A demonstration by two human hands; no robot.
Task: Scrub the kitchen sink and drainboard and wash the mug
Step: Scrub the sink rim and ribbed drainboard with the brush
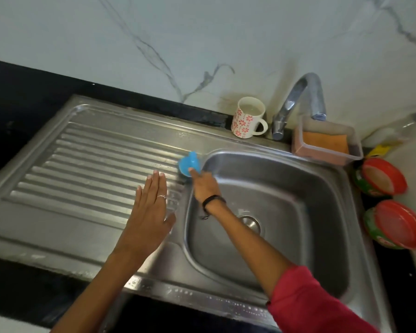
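Right hand [203, 186], grip clamped on one blue scrubber [189, 165] at drainboard [94, 164] edge beside sink [322, 188]. Left hand [149, 212], grip apart, fingers straight over ribs. One mug [247, 117] upright behind on counter [15, 92]: likely light, stiff, breakable, slippery wet; best taken by handle. Two red-lidded tubs [382, 175].

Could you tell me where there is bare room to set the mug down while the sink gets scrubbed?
The ribbed drainboard left of the left hand is bare. The right counter is crowded: tub, bottle, two red-lidded containers.
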